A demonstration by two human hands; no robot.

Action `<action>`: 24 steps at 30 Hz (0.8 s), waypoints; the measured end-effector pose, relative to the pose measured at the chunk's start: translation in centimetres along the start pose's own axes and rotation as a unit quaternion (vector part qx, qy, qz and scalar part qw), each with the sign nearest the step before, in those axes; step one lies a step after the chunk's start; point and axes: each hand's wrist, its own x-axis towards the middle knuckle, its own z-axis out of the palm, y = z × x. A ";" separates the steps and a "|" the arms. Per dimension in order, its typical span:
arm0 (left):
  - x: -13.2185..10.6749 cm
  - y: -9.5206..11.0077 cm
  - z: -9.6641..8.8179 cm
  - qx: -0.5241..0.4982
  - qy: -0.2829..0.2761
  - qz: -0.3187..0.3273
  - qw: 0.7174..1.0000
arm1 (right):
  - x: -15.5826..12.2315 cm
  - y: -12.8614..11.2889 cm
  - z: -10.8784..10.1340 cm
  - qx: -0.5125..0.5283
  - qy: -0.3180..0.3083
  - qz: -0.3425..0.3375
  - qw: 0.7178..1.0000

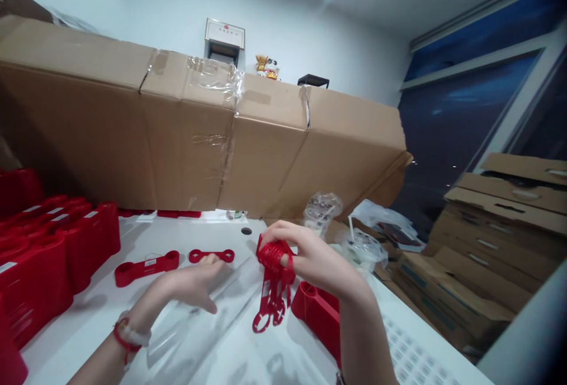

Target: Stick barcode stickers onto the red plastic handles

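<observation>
My right hand [305, 246] is closed around a bunch of red strap-like pieces [272, 279]. Their ring-shaped ends, some with white X marks, hang down toward the table. Thumb and fingers of my left hand [197, 281] are apart, and nothing shows in them; it is slightly blurred. Beneath it lies clear plastic film or a bag [212, 338]. Just beyond its fingers is a flat red dumbbell-shaped piece [211, 255]. A second red piece with a white label [148, 266] lies to the left. Beside my right forearm is a thicker red stack [316, 314], partly hidden by the arm.
Many red stacks with white labels [88, 243] line the table's left side. A large cardboard box [186, 149] spans the back. Plastic cups [361, 246] stand at the right. A sheet of small labels [411, 349] lies near the right edge; cardboard boxes [478, 243] stand beyond.
</observation>
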 end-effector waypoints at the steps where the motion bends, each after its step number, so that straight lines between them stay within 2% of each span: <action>1: -0.7 1.1 -0.4 -0.022 0.002 0.024 0.999 | 0.0 -0.1 0.0 0.012 -0.006 -0.008 1.000; 5: -3.1 5.1 -1.3 -0.122 0.018 0.100 0.987 | 0.1 -0.6 0.2 0.031 -0.007 -0.038 0.999; 8: -3.3 6.5 -0.9 -0.245 0.051 0.173 0.953 | 0.2 -1.2 0.5 0.066 -0.029 -0.048 0.996; 11: -2.4 6.7 -0.2 -0.307 0.040 0.217 0.926 | 0.4 -1.6 0.8 0.104 -0.045 -0.045 0.993; 15: -1.6 6.2 0.1 -0.363 0.010 0.225 0.904 | 0.6 -1.6 1.0 0.141 -0.046 -0.027 0.989; 19: -2.0 6.3 -0.3 -0.382 0.021 0.215 0.898 | 0.6 -1.1 0.8 0.151 -0.027 -0.028 0.988; 22: -2.4 6.4 -0.6 -0.385 0.041 0.208 0.898 | 0.4 -1.0 0.7 0.152 -0.022 0.008 0.988; 24: -2.6 6.3 -0.6 -0.391 0.033 0.204 0.897 | 0.3 -1.1 0.7 0.150 -0.023 0.027 0.988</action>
